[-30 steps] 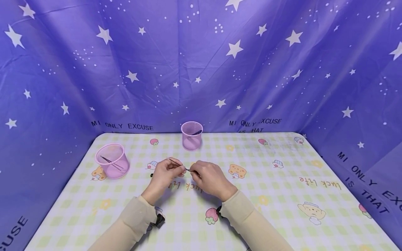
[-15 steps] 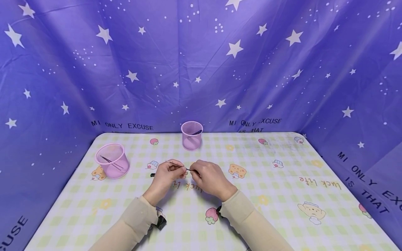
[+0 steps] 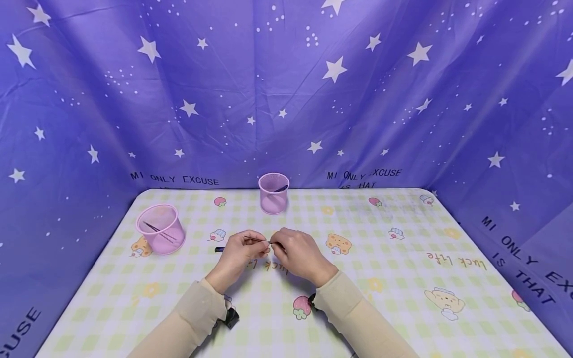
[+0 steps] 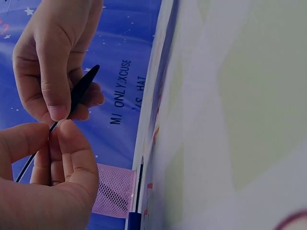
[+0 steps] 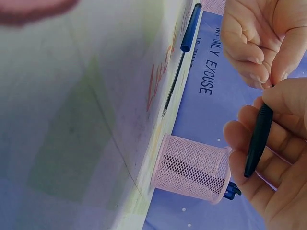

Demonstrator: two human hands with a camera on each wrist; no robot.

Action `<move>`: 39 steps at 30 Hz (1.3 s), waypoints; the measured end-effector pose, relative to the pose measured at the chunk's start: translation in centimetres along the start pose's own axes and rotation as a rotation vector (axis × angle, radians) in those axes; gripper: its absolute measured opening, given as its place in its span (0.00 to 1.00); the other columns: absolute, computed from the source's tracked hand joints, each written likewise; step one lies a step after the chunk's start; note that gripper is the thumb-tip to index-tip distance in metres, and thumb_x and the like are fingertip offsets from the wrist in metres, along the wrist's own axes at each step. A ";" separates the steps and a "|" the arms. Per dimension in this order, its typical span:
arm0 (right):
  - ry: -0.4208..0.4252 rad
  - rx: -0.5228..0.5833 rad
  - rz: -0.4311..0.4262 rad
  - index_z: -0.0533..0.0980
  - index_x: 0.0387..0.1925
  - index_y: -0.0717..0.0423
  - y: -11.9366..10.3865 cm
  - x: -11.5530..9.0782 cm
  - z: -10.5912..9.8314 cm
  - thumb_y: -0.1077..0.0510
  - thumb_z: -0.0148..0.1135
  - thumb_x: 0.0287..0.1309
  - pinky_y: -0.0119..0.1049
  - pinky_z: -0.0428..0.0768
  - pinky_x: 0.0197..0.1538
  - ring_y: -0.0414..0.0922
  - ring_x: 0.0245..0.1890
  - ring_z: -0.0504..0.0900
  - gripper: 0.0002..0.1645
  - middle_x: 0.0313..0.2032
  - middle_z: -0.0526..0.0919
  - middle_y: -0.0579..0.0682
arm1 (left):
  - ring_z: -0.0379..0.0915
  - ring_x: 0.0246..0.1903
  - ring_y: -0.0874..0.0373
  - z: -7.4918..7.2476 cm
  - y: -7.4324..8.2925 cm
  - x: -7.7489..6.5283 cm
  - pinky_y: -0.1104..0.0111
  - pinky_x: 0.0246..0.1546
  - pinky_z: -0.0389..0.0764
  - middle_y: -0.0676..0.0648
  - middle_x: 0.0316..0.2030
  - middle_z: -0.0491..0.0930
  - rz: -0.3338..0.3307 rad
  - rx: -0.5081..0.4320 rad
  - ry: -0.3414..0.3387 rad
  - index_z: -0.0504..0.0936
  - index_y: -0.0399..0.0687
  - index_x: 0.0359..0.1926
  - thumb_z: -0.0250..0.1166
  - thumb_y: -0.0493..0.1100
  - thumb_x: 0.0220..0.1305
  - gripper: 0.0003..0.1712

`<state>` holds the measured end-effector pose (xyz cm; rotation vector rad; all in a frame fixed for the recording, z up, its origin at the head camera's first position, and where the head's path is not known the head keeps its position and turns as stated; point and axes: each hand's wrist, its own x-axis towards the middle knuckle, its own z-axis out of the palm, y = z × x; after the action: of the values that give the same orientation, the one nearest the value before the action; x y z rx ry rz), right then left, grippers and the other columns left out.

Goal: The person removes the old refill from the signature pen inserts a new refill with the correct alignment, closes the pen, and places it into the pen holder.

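Observation:
My left hand [image 3: 237, 256] pinches a thin dark pen refill [image 3: 255, 239] between thumb and finger. My right hand [image 3: 304, 256] grips a black tapered pen barrel [image 5: 259, 139] with curled fingers. In the left wrist view, the refill [image 4: 26, 166] runs up to the barrel [image 4: 82, 91], where the fingertips of both hands meet. How far it sits inside is hidden. Behind the left hand, a blue pen barrel [image 5: 192, 29] lies on the table, with another refill [image 5: 173, 86] in line with it. Whether those two are joined is unclear.
A pink mesh cup [image 3: 172, 246] at the left holds thin dark refills. Another pink mesh cup [image 3: 274, 206] stands at the table's back edge with dark blue pen parts in it. A checked cloth [image 3: 394, 318] covers the table; a starry purple curtain [image 3: 286, 74] surrounds it.
My left hand has shifted slightly right and the refill's outer end has moved toward my right hand. More of the blue piece behind the left hand shows. My right hand has hardly moved.

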<state>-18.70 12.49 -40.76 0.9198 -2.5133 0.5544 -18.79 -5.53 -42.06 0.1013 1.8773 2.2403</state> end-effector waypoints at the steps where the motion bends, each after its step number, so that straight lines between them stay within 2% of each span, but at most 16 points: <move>1: 0.001 -0.001 -0.001 0.80 0.32 0.47 0.0 0.0 0.0 0.59 0.59 0.58 0.31 0.76 0.33 0.32 0.27 0.74 0.05 0.28 0.77 0.37 | 0.80 0.31 0.53 0.0 0.0 0.0 0.54 0.42 0.80 0.43 0.29 0.81 -0.004 0.005 -0.004 0.78 0.30 0.39 0.66 0.32 0.58 0.09; 6: 0.005 -0.005 -0.012 0.80 0.32 0.46 0.0 0.0 0.1 0.59 0.59 0.59 0.31 0.75 0.33 0.32 0.26 0.73 0.05 0.28 0.77 0.36 | 0.80 0.32 0.53 0.0 -0.1 -0.1 0.59 0.41 0.81 0.42 0.31 0.81 -0.026 -0.008 -0.006 0.79 0.32 0.39 0.66 0.33 0.58 0.09; 11: 0.008 -0.005 -0.018 0.80 0.32 0.46 0.0 0.0 0.0 0.60 0.59 0.59 0.32 0.75 0.32 0.33 0.26 0.73 0.05 0.27 0.77 0.37 | 0.80 0.32 0.53 -0.1 -0.1 0.0 0.57 0.42 0.80 0.43 0.32 0.81 -0.034 -0.031 -0.008 0.77 0.28 0.43 0.66 0.33 0.58 0.13; 16: 0.013 0.001 -0.010 0.81 0.32 0.50 0.1 0.1 -0.1 0.61 0.58 0.58 0.32 0.76 0.32 0.34 0.26 0.73 0.06 0.28 0.77 0.38 | 0.79 0.33 0.53 -0.8 0.4 0.0 0.59 0.42 0.80 0.44 0.33 0.80 -0.005 -0.021 0.010 0.73 0.28 0.46 0.66 0.31 0.55 0.18; 18: 0.010 -0.001 -0.006 0.81 0.32 0.51 0.2 0.1 -0.2 0.61 0.58 0.58 0.32 0.76 0.32 0.34 0.26 0.74 0.06 0.28 0.77 0.38 | 0.78 0.34 0.52 -1.2 0.8 0.0 0.59 0.41 0.80 0.44 0.34 0.79 0.021 0.019 0.019 0.74 0.30 0.46 0.67 0.32 0.55 0.18; 23: 0.000 -0.019 -0.007 0.80 0.32 0.48 0.2 0.1 -0.2 0.60 0.59 0.58 0.32 0.76 0.33 0.33 0.27 0.74 0.05 0.28 0.77 0.37 | 0.77 0.35 0.53 -1.9 2.1 -0.4 0.60 0.41 0.79 0.43 0.36 0.80 0.103 0.272 0.028 0.79 0.37 0.43 0.68 0.36 0.55 0.14; 26: -0.003 -0.026 -0.006 0.81 0.32 0.49 0.3 0.1 -0.2 0.60 0.59 0.58 0.32 0.76 0.33 0.33 0.27 0.75 0.05 0.28 0.77 0.37 | 0.77 0.34 0.55 -2.0 2.7 -0.6 0.64 0.39 0.78 0.46 0.35 0.81 0.148 0.419 0.035 0.81 0.41 0.42 0.69 0.38 0.56 0.12; 31: -0.008 -0.038 -0.009 0.80 0.32 0.49 0.4 0.0 -0.1 0.60 0.59 0.57 0.32 0.76 0.31 0.34 0.25 0.74 0.05 0.27 0.76 0.37 | 0.78 0.34 0.58 -1.8 3.0 -0.8 0.65 0.39 0.78 0.49 0.35 0.82 0.241 0.589 0.036 0.83 0.44 0.41 0.69 0.36 0.56 0.10; 34: -0.009 -0.049 -0.014 0.80 0.31 0.48 0.4 0.0 -0.1 0.60 0.59 0.56 0.32 0.75 0.31 0.34 0.25 0.73 0.05 0.26 0.76 0.37 | 0.78 0.33 0.59 -1.7 3.0 -0.9 0.64 0.38 0.78 0.50 0.34 0.83 0.296 0.660 0.036 0.84 0.45 0.39 0.69 0.35 0.55 0.09; 39: -0.018 -0.061 -0.023 0.80 0.31 0.48 0.3 0.0 -0.2 0.60 0.60 0.56 0.32 0.75 0.31 0.34 0.25 0.73 0.04 0.26 0.75 0.38 | 0.77 0.30 0.61 -1.8 2.7 -0.9 0.68 0.34 0.78 0.50 0.32 0.83 0.351 0.712 0.033 0.85 0.46 0.36 0.68 0.33 0.55 0.07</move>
<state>-18.83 12.81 -40.67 0.9342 -2.5170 0.4621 -18.53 -7.87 -39.61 0.5401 2.7574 1.6263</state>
